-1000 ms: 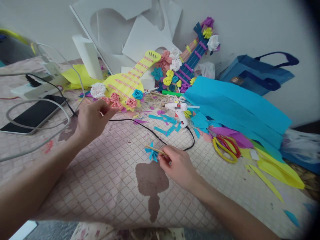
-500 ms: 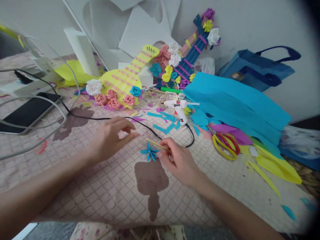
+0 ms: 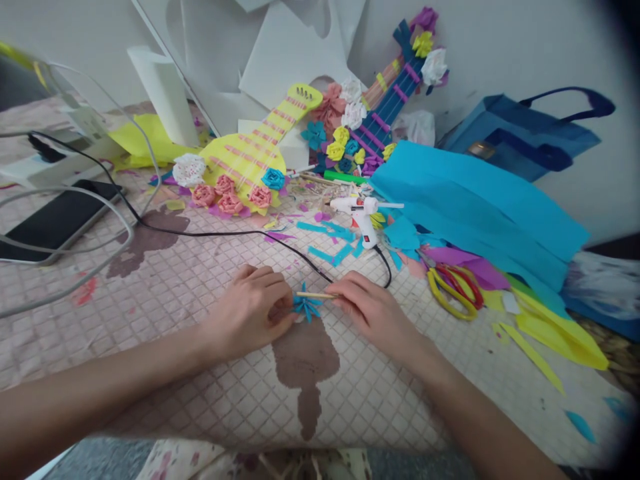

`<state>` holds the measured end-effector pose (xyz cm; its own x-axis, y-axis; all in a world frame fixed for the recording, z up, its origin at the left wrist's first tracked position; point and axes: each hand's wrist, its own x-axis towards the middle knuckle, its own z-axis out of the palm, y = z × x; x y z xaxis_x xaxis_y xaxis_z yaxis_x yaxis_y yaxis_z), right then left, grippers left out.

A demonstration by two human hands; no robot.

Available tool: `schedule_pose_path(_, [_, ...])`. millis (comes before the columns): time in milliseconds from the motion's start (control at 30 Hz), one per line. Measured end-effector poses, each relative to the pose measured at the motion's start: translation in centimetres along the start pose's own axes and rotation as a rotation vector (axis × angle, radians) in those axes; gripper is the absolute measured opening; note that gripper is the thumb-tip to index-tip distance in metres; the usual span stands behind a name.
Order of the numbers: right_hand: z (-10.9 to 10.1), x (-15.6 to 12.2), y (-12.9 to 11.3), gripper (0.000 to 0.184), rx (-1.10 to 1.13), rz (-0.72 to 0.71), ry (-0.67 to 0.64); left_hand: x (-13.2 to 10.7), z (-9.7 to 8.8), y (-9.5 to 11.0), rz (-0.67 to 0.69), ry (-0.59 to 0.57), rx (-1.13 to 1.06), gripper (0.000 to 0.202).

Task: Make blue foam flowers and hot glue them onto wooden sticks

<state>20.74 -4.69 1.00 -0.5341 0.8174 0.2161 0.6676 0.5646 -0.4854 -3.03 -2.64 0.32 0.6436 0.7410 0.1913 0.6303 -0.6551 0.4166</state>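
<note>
A small blue paper flower (image 3: 306, 306) lies on the pink checked cloth (image 3: 200, 373) between my hands. My right hand (image 3: 373, 313) pinches a thin wooden stick (image 3: 315, 295) whose tip rests over the flower. My left hand (image 3: 253, 310) has come up against the flower's left side, its curled fingers touching the paper. Whether those fingers grip the flower is hard to tell.
A white glue gun (image 3: 361, 213) with a black cord (image 3: 210, 233) lies behind my hands. Yellow-red scissors (image 3: 453, 287) sit to the right by blue crepe paper (image 3: 475, 207). Yellow (image 3: 250, 160) and blue paper guitars (image 3: 385, 113), a phone (image 3: 55, 220) and a blue bag (image 3: 525, 137) surround them.
My left hand came from the yellow guitar down and right to the blue flower. My right hand kept the stick and shifted slightly, the stick now lying level over the flower.
</note>
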Motion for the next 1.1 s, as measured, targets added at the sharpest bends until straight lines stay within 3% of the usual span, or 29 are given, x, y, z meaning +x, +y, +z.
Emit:
schedule_pose_path(300, [0.2, 0.0, -0.7, 0.016, 0.010, 0.026, 0.069, 0.1, -0.1, -0.2, 0.011, -0.007, -0.032, 0.006])
schedule_pose_path(500, [0.0, 0.0, -0.5, 0.012, -0.002, 0.095, 0.133, -0.2, -0.4, -0.2, -0.018, 0.059, -0.146, 0.016])
schedule_pose_path(600, [0.0, 0.0, -0.6, 0.006, 0.005, 0.153, 0.152, -0.2, -0.5, 0.0, -0.016, 0.013, -0.111, 0.015])
schedule_pose_path(933, [1.6, 0.1, -2.1, 0.017, -0.104, 0.141, 0.020, -0.2, 0.3, 0.5, 0.035, -0.034, -0.069, 0.021])
schedule_pose_path(1100, [1.1, 0.0, -1.3, 0.011, -0.188, 0.128, 0.074, -0.3, 0.1, 0.4, 0.000, -0.015, -0.131, 0.013])
